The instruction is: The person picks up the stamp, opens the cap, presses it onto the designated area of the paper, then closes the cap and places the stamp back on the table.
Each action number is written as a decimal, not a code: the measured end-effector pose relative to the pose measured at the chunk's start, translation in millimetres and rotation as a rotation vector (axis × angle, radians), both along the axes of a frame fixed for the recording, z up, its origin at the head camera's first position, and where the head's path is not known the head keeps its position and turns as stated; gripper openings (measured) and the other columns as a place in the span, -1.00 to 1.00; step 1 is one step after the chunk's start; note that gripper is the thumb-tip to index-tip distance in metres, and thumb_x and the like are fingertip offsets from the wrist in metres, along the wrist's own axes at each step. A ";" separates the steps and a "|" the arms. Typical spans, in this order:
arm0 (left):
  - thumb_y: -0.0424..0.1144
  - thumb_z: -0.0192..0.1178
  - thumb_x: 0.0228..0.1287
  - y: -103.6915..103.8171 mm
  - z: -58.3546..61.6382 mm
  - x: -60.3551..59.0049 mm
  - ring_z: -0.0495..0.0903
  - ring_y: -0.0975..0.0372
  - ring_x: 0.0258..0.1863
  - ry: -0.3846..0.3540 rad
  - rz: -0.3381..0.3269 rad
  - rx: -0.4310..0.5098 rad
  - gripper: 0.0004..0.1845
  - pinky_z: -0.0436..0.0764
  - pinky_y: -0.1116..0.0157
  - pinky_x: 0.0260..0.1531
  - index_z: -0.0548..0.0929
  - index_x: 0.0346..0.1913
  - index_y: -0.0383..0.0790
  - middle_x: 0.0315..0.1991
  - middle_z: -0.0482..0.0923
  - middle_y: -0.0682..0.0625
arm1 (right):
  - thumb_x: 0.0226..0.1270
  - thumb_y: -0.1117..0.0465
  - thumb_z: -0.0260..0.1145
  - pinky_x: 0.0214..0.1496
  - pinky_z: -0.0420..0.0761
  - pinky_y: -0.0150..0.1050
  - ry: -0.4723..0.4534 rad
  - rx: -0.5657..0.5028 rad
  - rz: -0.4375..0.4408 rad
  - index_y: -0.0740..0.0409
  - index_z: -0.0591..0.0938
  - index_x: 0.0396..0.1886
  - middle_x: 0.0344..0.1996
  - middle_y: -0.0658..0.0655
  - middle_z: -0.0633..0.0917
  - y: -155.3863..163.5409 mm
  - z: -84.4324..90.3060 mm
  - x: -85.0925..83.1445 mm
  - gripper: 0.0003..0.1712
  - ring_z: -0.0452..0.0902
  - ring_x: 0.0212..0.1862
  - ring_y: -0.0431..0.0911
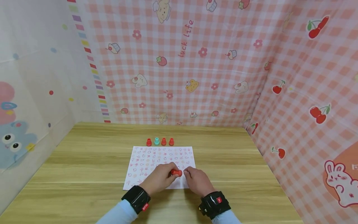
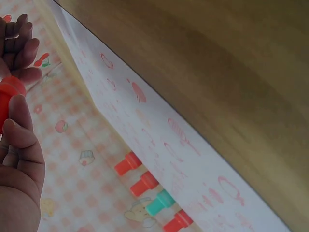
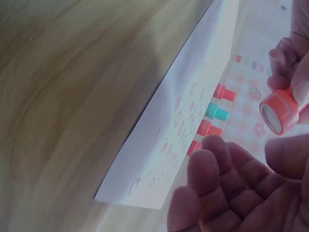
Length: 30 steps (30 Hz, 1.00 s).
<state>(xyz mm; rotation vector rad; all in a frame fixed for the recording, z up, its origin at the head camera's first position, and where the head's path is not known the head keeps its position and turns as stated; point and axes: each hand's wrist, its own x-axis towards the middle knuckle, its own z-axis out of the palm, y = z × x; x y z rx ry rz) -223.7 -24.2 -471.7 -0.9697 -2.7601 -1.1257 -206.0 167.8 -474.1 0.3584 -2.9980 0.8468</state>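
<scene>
My left hand (image 1: 158, 178) pinches a red stamp (image 1: 176, 172) between thumb and fingers, held on its side over a white sheet of paper (image 1: 179, 184). In the right wrist view the round pale face of this red stamp (image 3: 273, 119) is uncovered and points toward my right hand (image 3: 236, 193). That hand holds nothing; its fingers are loosely bent, close beside the stamp's face. Rows of small red and pink printed marks cover much of the sheet, and both hands hide part of its near right area.
Past the sheet's far edge, a row of stamps stands on the wooden table (image 1: 84, 161): a teal stamp (image 1: 157, 141) among three red ones, such as the leftmost red stamp (image 1: 149, 142). A pink checked cloth (image 1: 179, 71) hangs behind, with patterned cloths at both sides.
</scene>
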 end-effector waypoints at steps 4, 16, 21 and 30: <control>-0.28 0.30 0.32 0.4 -2.3 0.1 0.42 0.36 -0.49 -0.014 0.019 0.053 -0.91 0.46 0.38 -0.46 0.59 -0.20 -0.05 -0.48 0.47 0.22 | 0.57 0.10 0.07 -0.38 0.41 -0.21 -0.058 -0.124 -0.030 0.13 0.62 -0.19 -0.48 -0.02 0.59 -2.2 3.7 0.5 -0.73 0.43 -0.41 -0.11; -0.27 0.27 0.36 5.0 -7.0 5.7 0.42 0.40 -0.50 0.017 0.013 0.195 -0.92 0.47 0.40 -0.49 0.58 -0.17 -0.06 -0.46 0.50 0.23 | 0.64 -0.03 -0.10 -0.38 0.45 -0.24 -0.304 -0.628 -0.007 0.28 0.61 -0.22 -0.42 0.10 0.66 -5.0 10.0 3.3 -0.48 0.54 -0.44 -0.10; -0.25 0.27 0.37 6.0 -5.7 7.3 0.43 0.36 -0.47 -0.022 0.024 0.193 -0.92 0.46 0.38 -0.48 0.58 -0.16 -0.04 -0.44 0.50 0.22 | 0.65 0.03 -0.10 -0.39 0.45 -0.25 -0.361 -0.734 0.033 0.31 0.56 -0.18 -0.45 0.08 0.60 -5.6 10.2 3.0 -0.54 0.50 -0.46 -0.12; -0.22 0.27 0.36 7.0 -5.6 8.6 0.41 0.38 -0.50 -0.035 0.046 0.246 -0.92 0.41 0.40 -0.51 0.58 -0.18 -0.07 -0.43 0.54 0.22 | 0.63 -0.03 -0.05 -0.38 0.33 -0.31 -0.447 -0.872 0.011 0.19 0.48 -0.25 -0.47 0.01 0.43 -6.1 7.5 1.0 -0.60 0.32 -0.45 -0.14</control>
